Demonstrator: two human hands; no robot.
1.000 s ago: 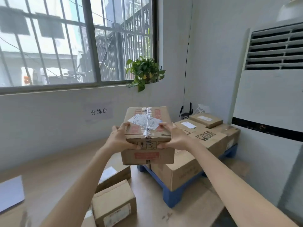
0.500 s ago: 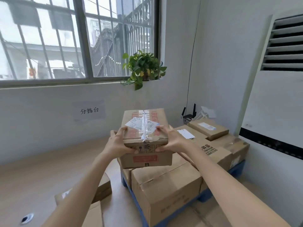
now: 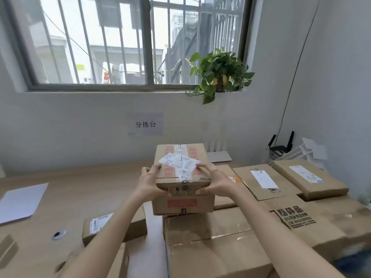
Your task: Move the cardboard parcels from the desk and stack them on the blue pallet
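I hold a taped cardboard parcel point(image 3: 181, 177) with red print and a white label between both hands, just above the stacked parcels. My left hand point(image 3: 149, 182) grips its left near corner, my right hand point(image 3: 213, 182) its right near corner. Beneath it lies a large tape-sealed parcel point(image 3: 212, 243), part of the stack. More stacked parcels lie to the right: a big one with black print point(image 3: 313, 219) and two flat labelled ones point(image 3: 261, 183) point(image 3: 309, 178). A sliver of blue pallet point(image 3: 355, 263) shows at the bottom right. One labelled parcel point(image 3: 112, 227) rests on the wooden desk point(image 3: 70, 193).
A sheet of paper point(image 3: 20, 201) lies on the desk's left, and a round cable hole point(image 3: 58, 234) sits near its front. A potted plant point(image 3: 219, 74) hangs off the window sill. A router point(image 3: 280, 147) stands in the right corner. Another box edge point(image 3: 118, 259) shows at the bottom.
The view has closed in on the stack and the desk edge. The held parcel has come lower, down close over the large parcel, both hands keeping their grip.
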